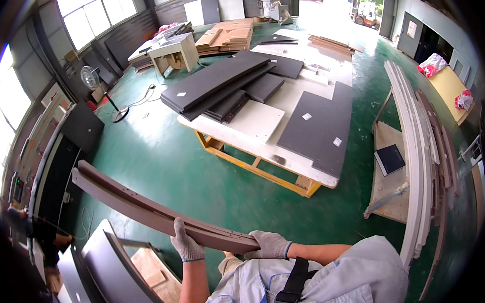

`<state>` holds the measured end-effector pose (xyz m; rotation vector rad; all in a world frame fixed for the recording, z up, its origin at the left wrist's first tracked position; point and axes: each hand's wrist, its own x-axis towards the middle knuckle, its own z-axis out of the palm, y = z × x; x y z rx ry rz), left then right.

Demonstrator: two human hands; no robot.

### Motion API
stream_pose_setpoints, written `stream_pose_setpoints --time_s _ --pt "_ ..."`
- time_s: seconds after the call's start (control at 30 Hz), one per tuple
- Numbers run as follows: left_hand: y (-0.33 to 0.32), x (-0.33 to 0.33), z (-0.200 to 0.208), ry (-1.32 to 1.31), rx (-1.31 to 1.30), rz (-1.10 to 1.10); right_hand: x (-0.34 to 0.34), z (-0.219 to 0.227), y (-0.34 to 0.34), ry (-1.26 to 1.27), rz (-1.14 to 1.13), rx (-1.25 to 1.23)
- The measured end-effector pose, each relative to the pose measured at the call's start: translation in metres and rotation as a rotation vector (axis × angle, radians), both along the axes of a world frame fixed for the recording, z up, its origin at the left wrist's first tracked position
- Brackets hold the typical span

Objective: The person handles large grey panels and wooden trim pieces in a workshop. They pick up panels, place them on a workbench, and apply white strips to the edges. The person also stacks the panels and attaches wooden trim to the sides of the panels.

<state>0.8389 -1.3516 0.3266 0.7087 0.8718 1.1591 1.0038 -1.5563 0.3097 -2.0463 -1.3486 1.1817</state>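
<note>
Two long, narrow brown boards [142, 210] with small holes lie side by side in my hands, stretching out to the left over the floor. My left hand [187, 243], in a pale knitted work glove, is closed around them partway along, its thumb up over the near edge. Also gloved, my right hand [268, 244] grips them at their right end, close to my body. The fingers under the boards are partly hidden. Below my left forearm, large dark grey panels [120, 265] stand on a stand.
A white-topped table [262, 118] on a yellow frame carries stacked dark panels [223, 76]. To the right, long pale strips [416, 160] lie on a rack with a dark book-like item [389, 159]. A fan [90, 77] stands far left. Another person [40, 230] is at the left edge.
</note>
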Motion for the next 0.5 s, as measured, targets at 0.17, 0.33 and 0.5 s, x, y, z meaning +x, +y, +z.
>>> stream_pose_setpoints --time_s 0.17,0.33,0.5 --pt "0.181 0.093 0.014 0.011 0.006 -0.248 0.031 -0.009 0.144 0.007 -0.295 0.185" --pt "0.315 0.249 0.032 0.139 0.392 -0.799 0.077 -0.019 0.257 0.105 -0.698 0.256" --pt "0.421 0.359 -0.014 0.315 0.404 -1.306 0.134 -0.035 0.351 0.117 -1.097 0.339"
